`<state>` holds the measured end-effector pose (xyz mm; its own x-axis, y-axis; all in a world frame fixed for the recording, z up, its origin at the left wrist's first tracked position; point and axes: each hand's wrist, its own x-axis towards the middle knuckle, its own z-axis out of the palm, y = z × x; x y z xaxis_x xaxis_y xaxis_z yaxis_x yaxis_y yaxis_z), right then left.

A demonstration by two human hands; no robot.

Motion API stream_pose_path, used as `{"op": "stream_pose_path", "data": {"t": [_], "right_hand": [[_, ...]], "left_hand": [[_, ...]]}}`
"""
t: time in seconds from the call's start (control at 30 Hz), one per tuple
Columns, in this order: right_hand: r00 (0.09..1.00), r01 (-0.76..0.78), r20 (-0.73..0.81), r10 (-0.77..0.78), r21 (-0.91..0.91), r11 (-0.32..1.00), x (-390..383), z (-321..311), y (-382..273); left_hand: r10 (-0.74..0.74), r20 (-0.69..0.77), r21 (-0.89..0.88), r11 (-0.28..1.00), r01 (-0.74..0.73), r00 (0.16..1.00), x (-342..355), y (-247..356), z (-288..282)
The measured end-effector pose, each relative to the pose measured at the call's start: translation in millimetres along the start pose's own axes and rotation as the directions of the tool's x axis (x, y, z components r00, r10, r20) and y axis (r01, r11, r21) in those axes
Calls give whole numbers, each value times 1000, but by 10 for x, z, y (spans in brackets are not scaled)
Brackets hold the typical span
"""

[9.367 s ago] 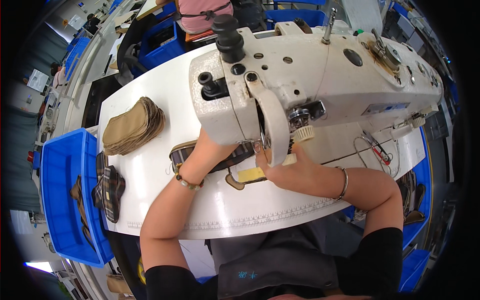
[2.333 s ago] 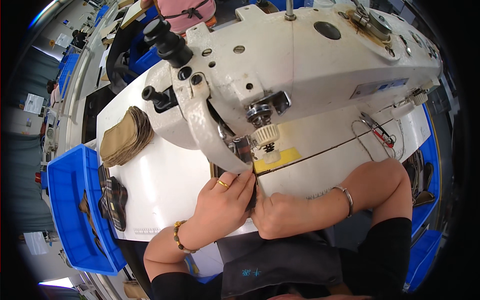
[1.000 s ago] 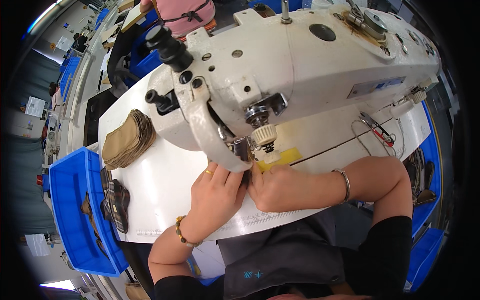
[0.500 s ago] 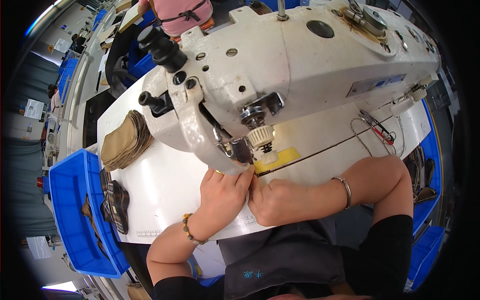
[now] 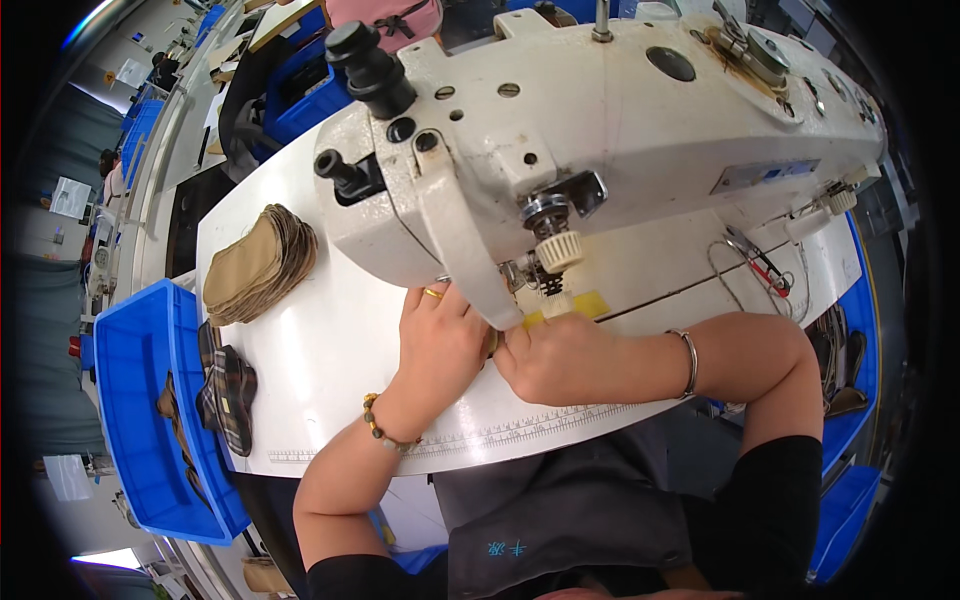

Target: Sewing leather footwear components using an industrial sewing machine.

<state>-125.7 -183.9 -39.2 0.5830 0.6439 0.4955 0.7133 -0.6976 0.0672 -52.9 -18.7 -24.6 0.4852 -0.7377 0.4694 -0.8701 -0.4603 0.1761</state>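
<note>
The left hand (image 5: 443, 340) and right hand (image 5: 553, 358) meet under the sewing machine (image 5: 600, 150) head, fingers curled and pressed onto a yellow piece (image 5: 570, 305) near the bench (image 5: 340, 370) front edge. Whether either pinches it cannot be told. Tan pieces (image 5: 258, 265) are stacked at the left edge.

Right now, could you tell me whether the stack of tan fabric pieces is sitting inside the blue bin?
No, the stack of tan fabric pieces lies on the white table, beside the blue bin.

L hand (image 5: 440, 340) and R hand (image 5: 550, 358) side by side, fingers curled, knuckles touching; both forearms bent inward.
</note>
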Motion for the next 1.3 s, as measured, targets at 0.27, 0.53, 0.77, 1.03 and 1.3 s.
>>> {"op": "stream_pose_path", "data": {"t": [0.27,0.53,0.77,1.03,1.3], "right_hand": [[995,-96,6,96,71,993,12,-45,264],[895,-349,-92,436,462,815,68,241,369],[854,-476,-12,520,384,791,15,340,344],[936,-352,64,346,191,916,22,165,380],[932,-282,-173,320,213,936,85,239,437]], "left_hand": [[21,-80,176,984,-7,997,-76,-80,-165],[10,-120,135,991,6,993,-98,-180,-28],[48,-143,183,983,-22,989,-62,-204,-9],[116,-154,146,985,-93,981,-7,-326,1],[224,-206,141,970,-198,952,-15,-271,-37]]}}
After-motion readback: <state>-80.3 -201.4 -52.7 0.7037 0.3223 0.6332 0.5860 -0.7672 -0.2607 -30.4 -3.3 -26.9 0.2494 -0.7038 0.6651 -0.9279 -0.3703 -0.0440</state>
